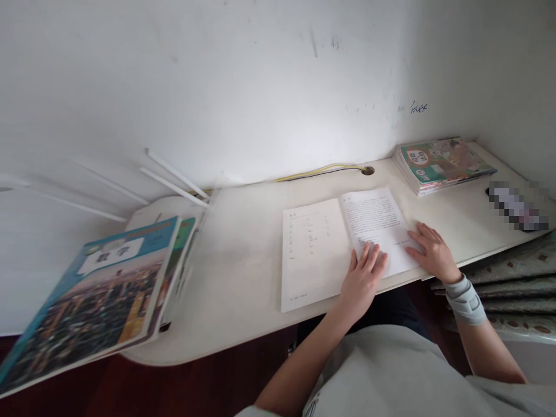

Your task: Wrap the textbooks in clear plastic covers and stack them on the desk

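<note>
An open book [313, 260] with printed pages lies flat on the white desk [234, 278], close to its front edge. My left hand [362, 275] rests on the lower middle of the book, near the fold, with its fingers stretched out. At the book's right edge lies my right hand [432, 250], fingers spread and fingertips touching the right page. A grey band [465, 299] wraps my right wrist. Neither hand grips anything.
A stack of books [447, 162] sits at the back right, with a blurred-out dark object [516, 207] nearer me. Books with a city cover [99, 289] stand at the left by white rods [174, 185]. Yellow and black cables [321, 171] run along the wall. Patterned cloth [521, 278] hangs at right.
</note>
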`<state>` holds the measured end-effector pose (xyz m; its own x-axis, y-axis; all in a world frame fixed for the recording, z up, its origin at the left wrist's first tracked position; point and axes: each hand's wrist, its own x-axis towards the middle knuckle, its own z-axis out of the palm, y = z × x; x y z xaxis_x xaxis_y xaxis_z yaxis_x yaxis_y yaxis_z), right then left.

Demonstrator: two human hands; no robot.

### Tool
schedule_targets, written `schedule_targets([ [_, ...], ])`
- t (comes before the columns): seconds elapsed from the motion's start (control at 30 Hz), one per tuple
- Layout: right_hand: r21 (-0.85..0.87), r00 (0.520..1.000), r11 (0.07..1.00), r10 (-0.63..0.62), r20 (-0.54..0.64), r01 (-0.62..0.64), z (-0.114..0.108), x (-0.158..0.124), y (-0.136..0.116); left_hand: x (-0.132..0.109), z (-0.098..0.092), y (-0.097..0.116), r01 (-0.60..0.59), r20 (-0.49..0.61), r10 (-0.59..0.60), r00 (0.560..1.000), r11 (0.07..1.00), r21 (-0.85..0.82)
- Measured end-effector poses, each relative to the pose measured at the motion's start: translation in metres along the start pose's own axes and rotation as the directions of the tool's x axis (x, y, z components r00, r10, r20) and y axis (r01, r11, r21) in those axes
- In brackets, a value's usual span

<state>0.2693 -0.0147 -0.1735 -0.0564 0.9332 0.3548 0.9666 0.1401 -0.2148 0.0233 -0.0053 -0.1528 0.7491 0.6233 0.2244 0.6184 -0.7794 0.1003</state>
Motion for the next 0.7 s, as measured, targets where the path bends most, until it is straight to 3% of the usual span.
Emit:
schedule_targets([
  [0.23,-0.046,0.999,0.999,-0.027,-0.033,0.026,0.001,0.0,0.002,-0.007,-0.016,-0.008,0.026,0.024,-0.023,0.999,0.99,-0.141],
  [0.33,-0.101,0.999,0.995,-0.022,-0.03,0.019,0.0,0.001,-0.003,-0.027,-0.025,-0.034,0.184,-0.066,-0.2,0.978,0.963,-0.195],
  [0.37,-0.125,0.999,0.992,-0.014,-0.03,0.01,-0.001,0.001,-0.007,-0.035,-0.027,-0.045,0.291,-0.111,-0.32,0.941,0.932,-0.217],
  [0.43,-0.158,0.999,0.987,-0.013,-0.03,0.008,-0.003,0.004,-0.017,-0.052,-0.027,-0.068,0.515,-0.158,-0.571,0.806,0.807,-0.289],
  [0.5,-0.164,0.999,0.986,-0.038,-0.018,0.035,-0.004,0.009,-0.027,-0.065,-0.026,-0.085,0.653,-0.123,-0.736,0.666,0.655,-0.38],
  [0.53,-0.161,0.999,0.986,-0.05,-0.01,0.048,-0.004,0.012,-0.03,-0.07,-0.025,-0.09,0.687,-0.09,-0.781,0.618,0.592,-0.422],
  [0.63,-0.168,1.0,0.986,-0.017,-0.005,0.016,0.0,0.018,-0.027,-0.078,-0.025,-0.097,0.704,-0.013,-0.844,0.537,0.456,-0.545],
  [0.7,-0.171,1.0,0.985,0.024,-0.012,-0.025,0.005,0.019,-0.017,-0.081,-0.027,-0.097,0.666,0.022,-0.854,0.52,0.39,-0.636],
])
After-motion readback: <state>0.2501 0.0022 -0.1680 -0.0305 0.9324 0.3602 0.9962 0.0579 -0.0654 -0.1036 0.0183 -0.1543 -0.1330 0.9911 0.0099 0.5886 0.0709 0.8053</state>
